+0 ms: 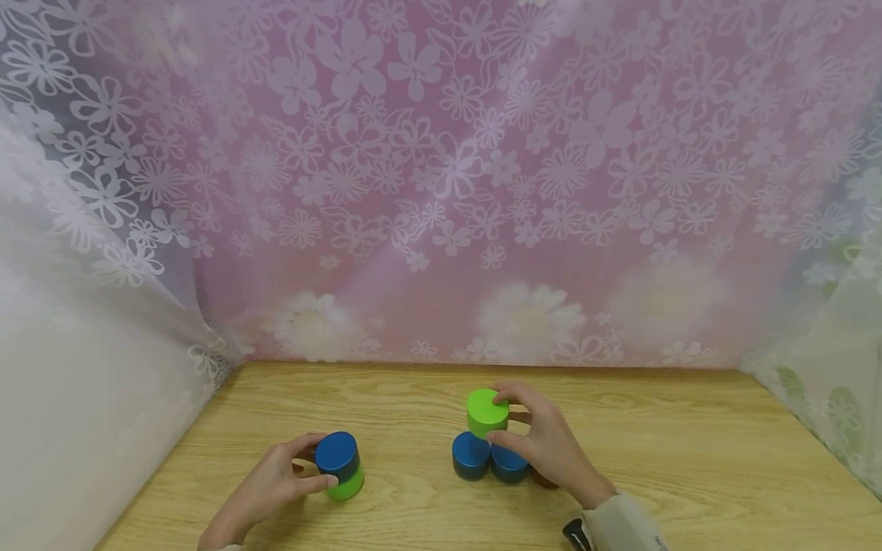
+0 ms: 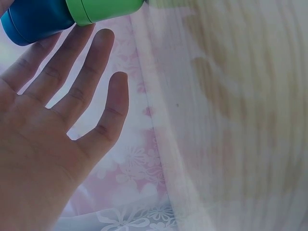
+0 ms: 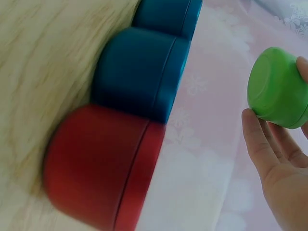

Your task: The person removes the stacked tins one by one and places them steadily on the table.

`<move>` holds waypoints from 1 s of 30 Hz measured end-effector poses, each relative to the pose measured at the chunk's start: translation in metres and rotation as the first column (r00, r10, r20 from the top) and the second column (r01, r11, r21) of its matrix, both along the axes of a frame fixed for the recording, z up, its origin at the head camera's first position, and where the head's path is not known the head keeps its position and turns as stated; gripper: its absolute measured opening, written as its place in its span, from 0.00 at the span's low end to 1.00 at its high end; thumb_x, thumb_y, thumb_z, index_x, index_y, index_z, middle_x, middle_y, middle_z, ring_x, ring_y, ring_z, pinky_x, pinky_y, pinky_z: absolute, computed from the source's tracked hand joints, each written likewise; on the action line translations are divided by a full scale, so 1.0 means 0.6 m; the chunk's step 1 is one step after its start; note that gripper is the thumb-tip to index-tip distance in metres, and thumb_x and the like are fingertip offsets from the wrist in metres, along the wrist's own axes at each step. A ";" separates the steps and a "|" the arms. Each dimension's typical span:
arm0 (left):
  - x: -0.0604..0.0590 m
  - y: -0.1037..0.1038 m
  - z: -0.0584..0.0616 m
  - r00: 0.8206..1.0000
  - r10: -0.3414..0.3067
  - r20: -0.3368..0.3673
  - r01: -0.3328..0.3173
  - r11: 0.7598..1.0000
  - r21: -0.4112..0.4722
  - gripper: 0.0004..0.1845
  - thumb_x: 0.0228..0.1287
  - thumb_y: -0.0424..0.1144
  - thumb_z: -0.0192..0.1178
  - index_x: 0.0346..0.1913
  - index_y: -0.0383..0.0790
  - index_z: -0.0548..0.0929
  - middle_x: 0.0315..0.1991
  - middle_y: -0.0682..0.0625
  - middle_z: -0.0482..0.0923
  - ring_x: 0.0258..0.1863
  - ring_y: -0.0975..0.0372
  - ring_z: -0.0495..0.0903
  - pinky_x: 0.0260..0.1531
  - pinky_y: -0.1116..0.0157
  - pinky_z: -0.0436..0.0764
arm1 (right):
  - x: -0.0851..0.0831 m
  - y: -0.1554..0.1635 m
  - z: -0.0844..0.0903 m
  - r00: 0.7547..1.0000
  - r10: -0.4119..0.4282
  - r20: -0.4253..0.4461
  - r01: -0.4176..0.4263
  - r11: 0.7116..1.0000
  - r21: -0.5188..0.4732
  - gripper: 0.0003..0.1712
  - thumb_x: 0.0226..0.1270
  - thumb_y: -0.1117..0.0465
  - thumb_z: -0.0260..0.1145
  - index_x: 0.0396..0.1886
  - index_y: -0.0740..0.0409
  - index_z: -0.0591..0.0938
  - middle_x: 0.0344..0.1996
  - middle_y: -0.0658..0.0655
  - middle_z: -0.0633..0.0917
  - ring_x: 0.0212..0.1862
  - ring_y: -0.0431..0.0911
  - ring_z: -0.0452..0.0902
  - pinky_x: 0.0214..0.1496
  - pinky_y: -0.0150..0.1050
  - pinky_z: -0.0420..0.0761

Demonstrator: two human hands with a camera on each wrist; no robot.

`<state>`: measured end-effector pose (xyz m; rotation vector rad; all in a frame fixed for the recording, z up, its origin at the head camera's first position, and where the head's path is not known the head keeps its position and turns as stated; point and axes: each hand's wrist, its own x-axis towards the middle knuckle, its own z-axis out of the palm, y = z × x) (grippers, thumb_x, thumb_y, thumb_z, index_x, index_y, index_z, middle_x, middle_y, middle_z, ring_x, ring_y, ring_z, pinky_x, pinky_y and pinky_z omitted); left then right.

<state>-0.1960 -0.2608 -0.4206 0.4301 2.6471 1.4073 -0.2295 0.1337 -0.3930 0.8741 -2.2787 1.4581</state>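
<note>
My left hand (image 1: 292,471) grips a blue cylinder (image 1: 337,451) between thumb and fingers. It stands on a green cylinder (image 1: 347,485) at the table's front left. In the left wrist view the other fingers (image 2: 91,82) lie spread and straight below the blue cylinder (image 2: 33,21) and the green one (image 2: 103,9). My right hand (image 1: 540,444) pinches a second green cylinder (image 1: 487,412) just above two blue cylinders (image 1: 472,455) (image 1: 508,463) that stand side by side. A red cylinder (image 3: 101,163) sits next to them, mostly hidden under my hand in the head view.
The wooden table (image 1: 689,459) is closed in by a pink flowered curtain (image 1: 448,191) at the back and white lace drapes at both sides. A dark object (image 1: 576,533) shows at my right wrist.
</note>
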 end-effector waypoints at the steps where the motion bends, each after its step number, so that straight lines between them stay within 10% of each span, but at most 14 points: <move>1: 0.000 0.000 0.000 1.000 0.000 0.000 0.000 1.000 0.000 0.30 0.61 0.40 0.73 0.63 0.28 0.77 0.49 0.45 0.83 0.46 0.52 0.79 0.43 0.49 0.81 | 0.001 0.003 -0.001 1.000 0.003 -0.001 -0.003 1.000 -0.003 0.24 0.51 0.75 0.80 0.47 0.62 0.80 0.56 0.63 0.81 0.54 0.58 0.79 0.49 0.43 0.84; 30: -0.002 -0.001 -0.002 1.000 -0.008 0.001 0.008 1.000 0.005 0.31 0.62 0.40 0.73 0.63 0.26 0.75 0.51 0.43 0.82 0.46 0.52 0.80 0.43 0.49 0.81 | 0.009 0.063 -0.009 0.993 -0.106 -0.058 0.109 0.992 0.064 0.27 0.44 0.77 0.82 0.44 0.61 0.80 0.51 0.63 0.83 0.49 0.58 0.82 0.43 0.42 0.86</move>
